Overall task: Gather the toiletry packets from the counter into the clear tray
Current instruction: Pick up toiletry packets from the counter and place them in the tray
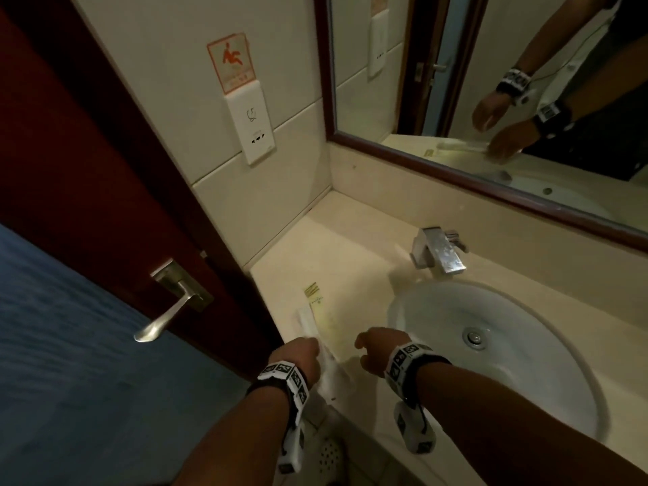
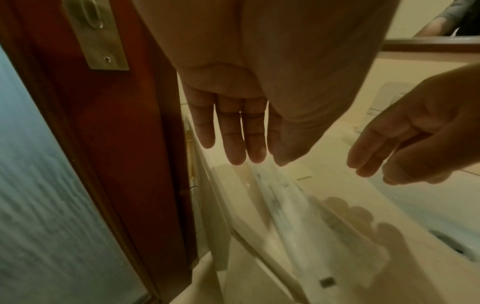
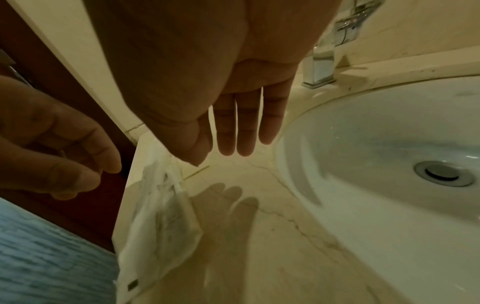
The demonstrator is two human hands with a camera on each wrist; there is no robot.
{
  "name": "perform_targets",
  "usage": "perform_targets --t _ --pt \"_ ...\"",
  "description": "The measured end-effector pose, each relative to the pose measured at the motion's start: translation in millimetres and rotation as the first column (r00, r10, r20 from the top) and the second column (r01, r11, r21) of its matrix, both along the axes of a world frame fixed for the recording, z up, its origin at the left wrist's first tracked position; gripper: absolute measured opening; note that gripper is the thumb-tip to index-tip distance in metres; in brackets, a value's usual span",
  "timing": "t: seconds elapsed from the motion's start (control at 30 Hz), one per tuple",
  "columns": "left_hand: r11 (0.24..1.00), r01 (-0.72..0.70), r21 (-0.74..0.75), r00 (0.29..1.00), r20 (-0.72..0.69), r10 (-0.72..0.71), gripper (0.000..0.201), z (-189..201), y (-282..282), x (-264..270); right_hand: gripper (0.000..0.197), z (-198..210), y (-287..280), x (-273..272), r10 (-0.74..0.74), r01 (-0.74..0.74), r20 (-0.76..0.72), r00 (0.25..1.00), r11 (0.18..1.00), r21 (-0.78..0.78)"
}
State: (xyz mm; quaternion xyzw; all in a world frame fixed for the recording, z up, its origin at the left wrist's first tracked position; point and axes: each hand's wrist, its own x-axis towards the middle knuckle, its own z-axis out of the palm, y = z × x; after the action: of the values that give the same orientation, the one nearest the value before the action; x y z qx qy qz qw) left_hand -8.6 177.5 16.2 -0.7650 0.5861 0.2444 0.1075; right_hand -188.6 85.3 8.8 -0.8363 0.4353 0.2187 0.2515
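Both grips are spread, nothing held: left hand [image 1: 301, 356] hovers over white packets [image 3: 161, 222] at the table [image 1: 354, 240] edge; right hand [image 1: 377, 347] at its 3 o'clock, beside the sink [image 1: 519, 310].

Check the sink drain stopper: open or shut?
Cannot tell. The stopper sits in the dry sink, but its height is unclear.

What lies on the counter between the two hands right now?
In the head view, white toiletry packets lie between the left hand and right hand, beside the left hand. The clear tray is not discernible.
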Motion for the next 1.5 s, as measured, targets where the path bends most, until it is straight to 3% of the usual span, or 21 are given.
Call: perform_targets --t 0.17,0.33,0.5,0.77,1.07,1.3,1.5 --pt "0.999 -0.015 -0.039 0.999 -0.032 0.013 0.04 -10 -9 23 0.047 -11 -9 34 -0.024 0.023 -0.012 1.0 1.0 -0.009" --pt "1.0 -0.009 0.023 0.995 -0.104 0.011 0.056 -24 -21 29 0.051 -29 -21 64 -0.089 0.089 -0.014 0.996 0.996 -0.024" --pt "0.997 0.055 0.06 0.986 -0.161 -0.045 0.044 -38 -29 37 0.047 -47 -29 82 -0.163 0.162 -0.007 0.987 0.985 -0.06" --pt "0.991 0.115 0.071 0.983 -0.155 -0.103 0.045 -43 -48 48 0.04 -58 -37 90 -0.25 0.249 -0.051 0.967 0.968 -0.036" --pt "0.975 0.18 0.133 0.976 -0.144 -0.161 0.05 -40 -66 45 0.012 -43 -45 67 -0.253 0.258 -0.081 0.964 0.965 0.047" --pt "0.97 0.186 0.158 0.98 -0.098 -0.172 0.041 -36 -76 34 0.016 -29 -47 26 -0.176 0.177 -0.087 0.981 0.984 0.012" --pt "0.94 0.265 0.215 0.962 0.011 -0.274 0.031 -35 -79 16 0.002 -13 -37 -15 -0.177 0.176 -0.057 0.983 0.984 -0.009"
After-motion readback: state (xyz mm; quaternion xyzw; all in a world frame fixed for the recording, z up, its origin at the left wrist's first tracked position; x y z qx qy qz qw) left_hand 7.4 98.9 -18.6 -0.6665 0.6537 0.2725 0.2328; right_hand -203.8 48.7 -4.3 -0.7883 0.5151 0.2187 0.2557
